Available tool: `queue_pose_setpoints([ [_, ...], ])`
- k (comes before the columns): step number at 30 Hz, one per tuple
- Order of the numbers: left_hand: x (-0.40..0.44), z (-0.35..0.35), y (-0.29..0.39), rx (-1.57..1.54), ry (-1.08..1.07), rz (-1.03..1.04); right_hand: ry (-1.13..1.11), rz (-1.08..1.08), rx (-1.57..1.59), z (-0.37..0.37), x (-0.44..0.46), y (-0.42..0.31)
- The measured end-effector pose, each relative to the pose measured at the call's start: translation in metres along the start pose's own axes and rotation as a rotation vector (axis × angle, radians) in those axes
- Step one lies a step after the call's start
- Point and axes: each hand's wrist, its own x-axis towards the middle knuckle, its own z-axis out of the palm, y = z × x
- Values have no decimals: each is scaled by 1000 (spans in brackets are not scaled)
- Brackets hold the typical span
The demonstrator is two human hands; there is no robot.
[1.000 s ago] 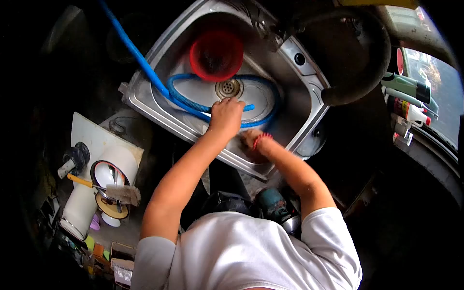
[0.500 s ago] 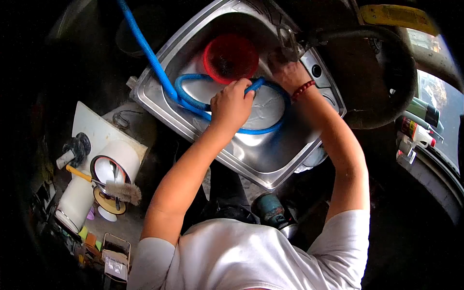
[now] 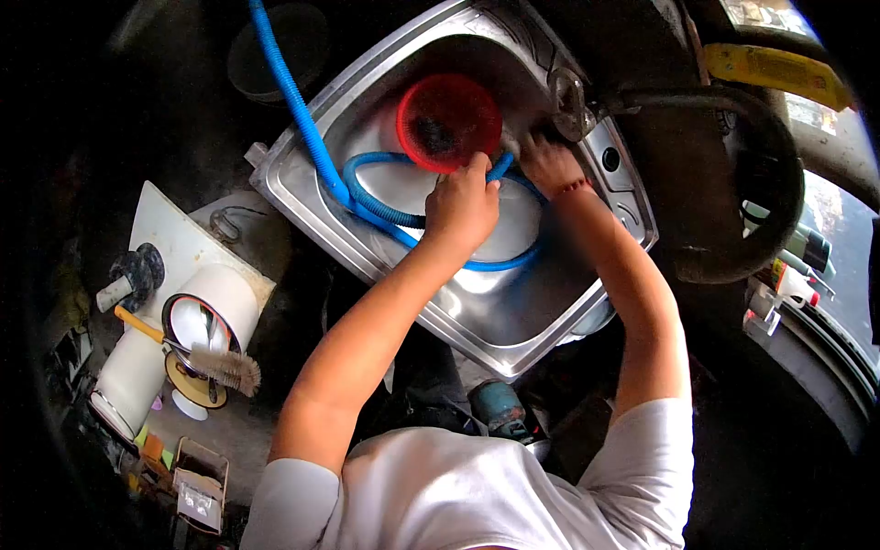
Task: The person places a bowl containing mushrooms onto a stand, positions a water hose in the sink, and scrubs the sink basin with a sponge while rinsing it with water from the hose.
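Observation:
A blue ribbed hose lies looped inside a steel sink. My left hand is closed round the hose, a short stretch of which shows beyond the fingers. Just right of that stretch, under the faucet, is my right hand, with a red bead bracelet at the wrist. Its fingers reach into shadow near the hose, and whether they grip anything is unclear. A red bowl with something dark in it sits in the sink beyond my left hand.
At the left, a brush with a yellow handle lies by a white enamel mug. A white board is behind them. Below the sink stands a teal power tool. A dark curved pipe arches at the right, near a yellow object.
My right hand has shifted slightly, and its fingers now show more beside the hose. My left hand stays on the hose. The whole view has moved a little, lowering the sink in the picture.

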Motion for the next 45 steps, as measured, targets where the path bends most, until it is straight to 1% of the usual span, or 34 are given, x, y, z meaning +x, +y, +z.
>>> queue_pose_setpoints([
  [2, 6, 2, -3, -14, 14, -8, 221, 74, 141, -3, 32, -11],
  [3, 9, 4, -5, -127, -24, -64, 223, 79, 146, 1, 33, -14],
  [4, 13, 5, -7, -244, -60, -120, 380, 30, 168, 4, 34, -16],
  [5, 14, 7, -9, -245, -61, -117, 535, -21, 187, 5, 33, -17],
  [6, 15, 13, -14, -295, -52, -138, 524, -16, 166, 8, 24, -18],
  [8, 13, 18, -17, -355, -47, -152, 302, 59, 58, 24, -13, -23],
  [10, 7, 16, -19, -175, 51, -37, 2, 135, -52, 37, -55, -28],
  [11, 4, 19, -22, -185, 47, -37, -145, 167, -83, 43, -71, -30],
  [12, 2, 18, -24, -179, 47, 6, -249, 183, -89, 45, -83, -29],
  [13, 4, 17, -25, -170, 56, 54, -306, 181, -99, 46, -92, -29],
  [14, 6, 17, -25, -177, 61, 60, -324, 174, -103, 49, -95, -26],
  [16, 3, 13, -21, -250, -63, -71, -273, 155, -85, 43, -82, -17],
  [19, 5, 15, -24, -282, -61, -61, -46, 79, -55, 19, -26, -6],
  [21, 8, 18, -27, -330, -80, -37, 131, -36, -155, -21, -2, -11],
  [22, 9, 17, -26, -383, -98, -3, 71, 28, -162, -42, -2, -17],
  [23, 7, 17, -23, -385, -104, -3, 67, 32, -161, -38, -16, -17],
  [25, 3, 9, -10, -622, -228, -74, -22, -189, -490, -28, -52, -8],
  [26, 1, 0, -2, -677, -287, -131, -237, -95, -440, -26, -69, -12],
  [27, 0, 1, 0, -673, -293, -133, -449, 0, -388, -23, -84, -15],
  [28, -2, 1, 2, -724, -276, -140, -451, -6, -399, -16, -96, -9],
  [30, -2, 4, 6, -780, -259, -152, -157, -193, -574, -2, -115, 3],
  [31, -1, 7, 6, -812, -249, -145, -161, -198, -574, -17, -103, 1],
  [33, 1, 11, 9, -842, -240, -140, -23, -230, -488, -50, -62, 6],
  [34, 2, 9, 14, -862, -206, -130, -23, -231, -484, -57, -44, 9],
  [36, 2, 8, 17, -921, -166, -117, 550, -225, -389, -63, -19, 13],
  [37, 2, 10, 16, -918, -168, -119, 550, -223, -385, -60, -25, 11],
  [39, 4, 13, 13, -1103, -223, -105, 318, -70, -319, -54, -58, 12],
  [40, 5, 13, 12, -1111, -219, -103, 360, -64, -423, -49, -79, 11],
  [41, 4, 12, 11, -1067, -300, -144, 355, -49, -442, -30, -103, 15],
  [42, 4, 12, 12, -1021, -380, -182, 251, -10, -370, -18, -123, 17],
  [43, 4, 11, 16, -1029, -375, -178, 254, -49, -356, -24, -136, 19],
  [45, 2, 11, 25, -950, -279, -79, 307, -52, -373, -27, -135, 28],
])
